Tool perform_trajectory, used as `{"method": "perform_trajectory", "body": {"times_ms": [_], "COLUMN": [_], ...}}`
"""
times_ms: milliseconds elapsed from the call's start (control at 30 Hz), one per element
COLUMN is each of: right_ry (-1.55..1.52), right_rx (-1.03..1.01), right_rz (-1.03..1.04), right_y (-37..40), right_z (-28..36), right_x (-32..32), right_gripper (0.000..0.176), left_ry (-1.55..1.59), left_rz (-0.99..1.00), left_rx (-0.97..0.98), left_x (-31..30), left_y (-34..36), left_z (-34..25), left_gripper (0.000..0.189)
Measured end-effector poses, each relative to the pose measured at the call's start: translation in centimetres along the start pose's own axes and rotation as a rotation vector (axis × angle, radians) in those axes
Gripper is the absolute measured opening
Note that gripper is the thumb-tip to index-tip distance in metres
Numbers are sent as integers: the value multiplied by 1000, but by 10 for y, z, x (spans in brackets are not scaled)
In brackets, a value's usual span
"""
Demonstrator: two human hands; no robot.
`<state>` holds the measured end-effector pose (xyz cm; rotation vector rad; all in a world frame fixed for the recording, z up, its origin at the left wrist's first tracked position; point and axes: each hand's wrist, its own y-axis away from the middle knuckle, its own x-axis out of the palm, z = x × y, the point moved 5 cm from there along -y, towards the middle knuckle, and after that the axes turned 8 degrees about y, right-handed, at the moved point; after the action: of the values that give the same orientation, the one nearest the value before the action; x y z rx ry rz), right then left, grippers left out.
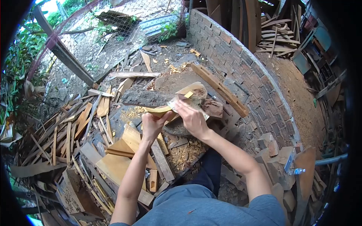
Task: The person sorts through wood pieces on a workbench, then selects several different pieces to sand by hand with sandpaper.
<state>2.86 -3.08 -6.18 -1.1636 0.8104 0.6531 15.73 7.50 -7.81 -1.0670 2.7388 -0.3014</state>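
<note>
My left hand [154, 124] is closed round the near end of a curved yellow wooden piece [158, 110], which slants up to the right. Over the piece's far part lies my right hand [191, 117], its fingers pressed together on a pale sheet or cloth [174, 103] that I cannot make out clearly. Just beyond the fingertips a small yellow end [188, 94] shows against a chopped wooden block [200, 89]. Both hands are close together above the block and a rough stump.
A long notched beam [220, 90] lies right of the block, beside a curved brick wall [245, 64]. Scrap wood [81, 120] is heaped at left. Boards [113, 165] and shavings [184, 156] lie near my legs. A plastic bottle [297, 171] rests at right.
</note>
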Motion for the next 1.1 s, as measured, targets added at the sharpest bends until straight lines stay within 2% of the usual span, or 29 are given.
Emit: {"method": "perform_trajectory", "body": {"times_ms": [33,67,133,167,267,333,400,467,533,567,600,667,733,800,867,933,1000,1033,1100], "right_ry": [-8,10,131,219,122,4,51,112,5,26,-5,-41,193,113,62,65,67,81,105], "right_rx": [-12,-76,43,157,127,38,46,231,181,75,49,45,83,223,76,124,221,260,176], "right_rz": [40,-5,75,82,109,8,78,94,165,-2,-13,53,25,175,6,52,138,14,12], "right_y": [-1,0,-9,-15,-7,-4,3,-5,-16,-16,-14,-7,-6,-13,-7,-9,-4,-6,-9], "right_z": [8,-2,-38,-52,-22,5,-30,-56,-29,-7,8,-19,-58,-52,-19,-34,-53,-63,-41], "right_x": [-6,3,3,0,13,-17,5,5,0,-3,-19,-1,12,15,14,15,16,12,17], "right_gripper": [47,33,32,33,37,40,37,34,34,33,34,33,33,34,34,35,37,36,35], "left_ry": [109,53,-138,-137,-301,-224,-120,-325,-395,-378,-358,-163,-180,-369,-368,-213,-238,-304,-383], "left_rz": [13,12,69,71,135,107,92,111,128,135,148,101,86,105,91,42,77,85,89], "left_rx": [-9,-14,-36,-28,-109,46,41,-42,-24,-11,-4,-91,-46,-38,-13,-7,-60,-63,-71], "left_x": [1,-1,-2,1,6,4,5,9,14,11,10,8,11,13,12,5,7,10,10], "left_y": [1,3,-2,-7,-14,-12,-5,-10,-13,-15,-14,-8,-12,-17,-19,-17,-15,-16,-20], "left_z": [7,-1,-19,-30,-31,-17,-24,-31,-39,-36,-32,-24,-30,-38,-30,-16,-28,-32,-30], "left_gripper": [29,28,24,24,21,22,22,22,21,24,27,22,23,23,22,21,21,22,24]}}
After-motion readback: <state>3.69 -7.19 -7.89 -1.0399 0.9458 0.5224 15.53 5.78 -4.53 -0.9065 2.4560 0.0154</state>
